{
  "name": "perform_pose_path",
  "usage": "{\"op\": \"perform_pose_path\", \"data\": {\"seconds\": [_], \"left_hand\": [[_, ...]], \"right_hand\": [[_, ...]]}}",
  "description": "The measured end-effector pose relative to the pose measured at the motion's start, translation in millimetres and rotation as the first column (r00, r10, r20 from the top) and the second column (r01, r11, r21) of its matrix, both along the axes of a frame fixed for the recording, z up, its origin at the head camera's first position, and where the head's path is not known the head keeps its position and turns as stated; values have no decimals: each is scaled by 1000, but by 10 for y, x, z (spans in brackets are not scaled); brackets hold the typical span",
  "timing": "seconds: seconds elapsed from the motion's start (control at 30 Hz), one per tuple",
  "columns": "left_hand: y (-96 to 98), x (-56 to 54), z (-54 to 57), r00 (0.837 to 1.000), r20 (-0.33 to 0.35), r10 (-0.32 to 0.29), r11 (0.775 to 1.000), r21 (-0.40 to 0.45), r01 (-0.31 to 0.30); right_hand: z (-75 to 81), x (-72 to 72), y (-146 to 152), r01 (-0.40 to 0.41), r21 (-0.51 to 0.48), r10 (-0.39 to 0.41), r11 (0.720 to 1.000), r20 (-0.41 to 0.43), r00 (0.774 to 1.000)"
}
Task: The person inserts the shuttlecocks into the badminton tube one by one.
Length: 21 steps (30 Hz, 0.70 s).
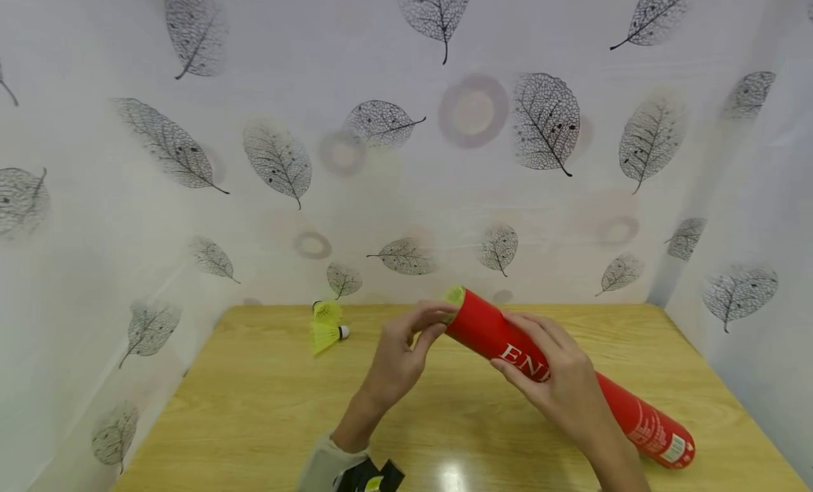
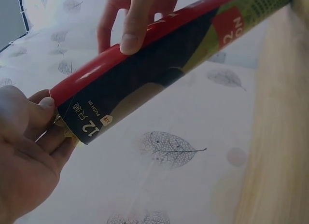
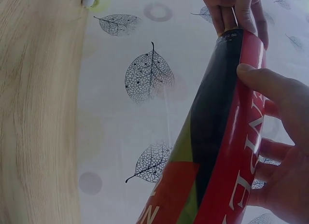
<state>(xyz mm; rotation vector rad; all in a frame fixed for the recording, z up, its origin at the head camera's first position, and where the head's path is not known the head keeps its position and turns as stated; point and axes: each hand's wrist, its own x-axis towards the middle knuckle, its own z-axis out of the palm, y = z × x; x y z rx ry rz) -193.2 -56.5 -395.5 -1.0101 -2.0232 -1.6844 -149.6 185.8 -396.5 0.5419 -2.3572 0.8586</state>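
Note:
A red shuttlecock tube [image 1: 483,322] is held at a slant, its open mouth up toward the left and its barcoded base low at the right. My right hand [image 1: 565,382] grips it round the middle, thumb on the near side. At the mouth, my left hand [image 1: 400,351] has its fingers in the opening and its thumb by the rim, pinching a yellow shuttlecock [image 2: 72,135]. Most of that shuttlecock is hidden by the fingers and the tube wall. The right wrist view shows the tube's dark side [image 3: 212,108] and the left fingertips [image 3: 246,21] at its end.
Two yellow shuttlecocks, one [image 1: 327,311] behind the other [image 1: 327,336], lie at the back left of the wooden table [image 1: 254,407]. A pale leaf-patterned sheet [image 1: 406,188] rises behind the table and along both sides.

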Motion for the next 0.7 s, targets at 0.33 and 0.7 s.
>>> {"op": "perform_pose_path", "data": {"seconds": [0.33,0.7], "left_hand": [[-5,4,-6,998,21,-65,994,-87,66],[-8,49,-69,1000,17,-5,999,-32,5]], "right_hand": [[-15,-3,14,-2,9,2,1000,-5,1000],[-25,-7,19,-15,13,14,1000,31,999]]}}
